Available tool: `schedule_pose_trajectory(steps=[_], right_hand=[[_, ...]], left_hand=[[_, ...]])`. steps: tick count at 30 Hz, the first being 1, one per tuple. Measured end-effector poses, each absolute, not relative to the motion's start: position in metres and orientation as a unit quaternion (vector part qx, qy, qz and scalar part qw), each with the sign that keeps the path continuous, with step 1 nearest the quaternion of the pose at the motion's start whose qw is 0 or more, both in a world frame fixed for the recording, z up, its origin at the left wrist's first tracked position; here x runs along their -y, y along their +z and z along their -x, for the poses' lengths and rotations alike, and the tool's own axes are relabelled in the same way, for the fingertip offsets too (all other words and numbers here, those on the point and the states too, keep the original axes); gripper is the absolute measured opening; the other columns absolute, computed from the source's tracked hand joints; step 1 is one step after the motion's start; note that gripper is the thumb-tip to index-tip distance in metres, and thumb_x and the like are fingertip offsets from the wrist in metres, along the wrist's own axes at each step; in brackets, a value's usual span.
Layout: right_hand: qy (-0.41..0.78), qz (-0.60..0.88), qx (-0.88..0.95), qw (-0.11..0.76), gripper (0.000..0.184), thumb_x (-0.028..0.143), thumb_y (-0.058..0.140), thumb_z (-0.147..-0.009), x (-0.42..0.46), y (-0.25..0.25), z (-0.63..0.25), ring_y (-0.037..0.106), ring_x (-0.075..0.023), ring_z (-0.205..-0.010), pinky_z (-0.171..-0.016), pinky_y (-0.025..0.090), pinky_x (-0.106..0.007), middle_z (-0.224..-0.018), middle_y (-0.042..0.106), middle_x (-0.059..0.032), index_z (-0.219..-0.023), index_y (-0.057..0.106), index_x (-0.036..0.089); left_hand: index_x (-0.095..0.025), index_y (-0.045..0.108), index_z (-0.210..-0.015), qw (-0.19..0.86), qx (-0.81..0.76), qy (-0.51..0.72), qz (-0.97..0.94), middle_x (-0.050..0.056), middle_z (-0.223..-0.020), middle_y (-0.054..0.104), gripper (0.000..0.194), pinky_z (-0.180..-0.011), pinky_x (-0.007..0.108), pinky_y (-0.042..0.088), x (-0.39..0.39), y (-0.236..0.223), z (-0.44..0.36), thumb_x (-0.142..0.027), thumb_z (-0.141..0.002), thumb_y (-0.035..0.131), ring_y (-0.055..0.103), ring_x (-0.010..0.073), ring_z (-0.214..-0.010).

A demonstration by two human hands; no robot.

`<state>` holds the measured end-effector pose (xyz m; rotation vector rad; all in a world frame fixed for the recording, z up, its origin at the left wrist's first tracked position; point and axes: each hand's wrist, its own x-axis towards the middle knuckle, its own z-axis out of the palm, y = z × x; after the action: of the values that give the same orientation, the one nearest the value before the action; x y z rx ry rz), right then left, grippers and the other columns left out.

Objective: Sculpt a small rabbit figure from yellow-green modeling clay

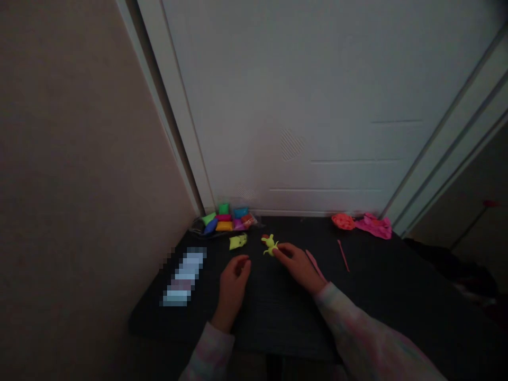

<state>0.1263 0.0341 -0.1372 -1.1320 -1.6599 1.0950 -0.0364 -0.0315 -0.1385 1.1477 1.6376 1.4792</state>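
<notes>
A small yellow figure of modelling clay [270, 243], with long ears and thin limbs, is over the middle of the dark table. My right hand [296, 263] pinches it at its right side between thumb and fingers. My left hand [233, 283] is over the table, left of the figure and apart from it. Its fingers curl loosely towards the thumb with a gap between, and I see nothing in them. A yellow packet [237, 242] lies beyond my left hand. Something small and reddish [265, 239] shows behind the figure, partly hidden.
Several coloured clay packets [224, 226] lie in clear plastic at the back left. A blurred-out bright rectangle [185, 276] lies at left. Right of my hand are a pink tool [315, 264] and a thin pink stick [343, 255]. Orange [343, 221] and pink [375, 226] crumpled items lie back right.
</notes>
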Motion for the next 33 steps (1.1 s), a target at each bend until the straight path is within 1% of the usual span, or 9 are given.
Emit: schedule_pose_trajectory(steps=[4,8,10,14,18,21,26,33], right_hand=[[0.478,0.437,0.64,0.414,0.025,0.037,0.06,-0.068,-0.033,-0.146,-0.121,0.056,-0.017,-0.075,-0.071,0.041,-0.029,-0.08,0.062,-0.0024,-0.083,0.062,0.018],[0.528,0.428,0.603,0.418,0.025,0.037,0.061,-0.066,-0.034,-0.149,-0.121,0.055,-0.015,-0.072,-0.069,0.041,-0.027,-0.076,0.061,-0.0016,-0.08,0.061,0.016],[0.555,0.426,0.578,0.419,0.028,0.038,0.063,-0.064,-0.035,-0.151,-0.121,0.054,-0.0141,-0.071,-0.068,0.041,-0.027,-0.076,0.06,-0.0017,-0.08,0.061,0.016],[0.621,0.415,0.523,0.412,0.033,0.04,0.065,-0.061,-0.036,-0.157,-0.118,0.055,-0.0123,-0.069,-0.064,0.042,-0.025,-0.079,0.06,-0.0021,-0.083,0.059,0.016],[0.667,0.403,0.48,0.402,0.036,0.039,0.069,-0.055,-0.032,-0.158,-0.114,0.055,-0.0104,-0.067,-0.061,0.042,-0.023,-0.077,0.06,-0.001,-0.08,0.057,0.017],[0.683,0.395,0.467,0.4,0.036,0.037,0.072,-0.053,-0.029,-0.156,-0.113,0.054,-0.0092,-0.066,-0.06,0.041,-0.022,-0.074,0.06,0.0004,-0.079,0.057,0.017],[0.689,0.389,0.463,0.399,0.033,0.034,0.072,-0.054,-0.027,-0.155,-0.112,0.052,-0.0069,-0.061,-0.06,0.039,-0.02,-0.068,0.058,0.0031,-0.077,0.056,0.016],[0.692,0.386,0.462,0.398,0.033,0.034,0.071,-0.055,-0.027,-0.157,-0.113,0.054,-0.0089,-0.067,-0.061,0.04,-0.021,-0.073,0.059,0.0019,-0.079,0.055,0.017]], left_hand=[[-0.015,0.064,-0.085,0.354,-0.604,0.565,-0.437,0.006,-0.086,0.064,0.025,-0.076,0.031,0.043,0.02,-0.138,0.028,-0.029,-0.064,0.064,0.058,0.018,-0.081],[-0.014,0.063,-0.088,0.411,-0.572,0.566,-0.428,0.004,-0.076,0.065,0.03,-0.066,0.028,0.046,0.01,-0.139,0.026,-0.028,-0.062,0.066,0.059,0.0157,-0.07],[-0.013,0.063,-0.089,0.435,-0.558,0.57,-0.417,0.004,-0.075,0.065,0.03,-0.064,0.028,0.047,0.009,-0.142,0.026,-0.027,-0.063,0.066,0.059,0.0142,-0.067],[-0.014,0.061,-0.091,0.471,-0.53,0.584,-0.396,0.005,-0.08,0.065,0.031,-0.067,0.028,0.048,0.01,-0.148,0.027,-0.027,-0.064,0.065,0.06,0.0143,-0.072],[-0.013,0.061,-0.085,0.494,-0.51,0.593,-0.38,0.004,-0.078,0.065,0.026,-0.07,0.029,0.048,0.01,-0.151,0.026,-0.026,-0.062,0.066,0.06,0.0142,-0.073],[-0.013,0.062,-0.078,0.502,-0.504,0.593,-0.377,0.003,-0.073,0.064,0.023,-0.07,0.029,0.048,0.009,-0.153,0.027,-0.026,-0.061,0.068,0.06,0.0141,-0.071],[-0.013,0.062,-0.074,0.51,-0.498,0.591,-0.376,0.002,-0.07,0.064,0.02,-0.069,0.028,0.047,0.008,-0.155,0.027,-0.026,-0.061,0.068,0.059,0.0121,-0.066],[-0.012,0.062,-0.071,0.522,-0.488,0.592,-0.372,0.001,-0.07,0.064,0.018,-0.068,0.027,0.047,0.009,-0.155,0.026,-0.026,-0.061,0.068,0.058,0.0117,-0.066]])
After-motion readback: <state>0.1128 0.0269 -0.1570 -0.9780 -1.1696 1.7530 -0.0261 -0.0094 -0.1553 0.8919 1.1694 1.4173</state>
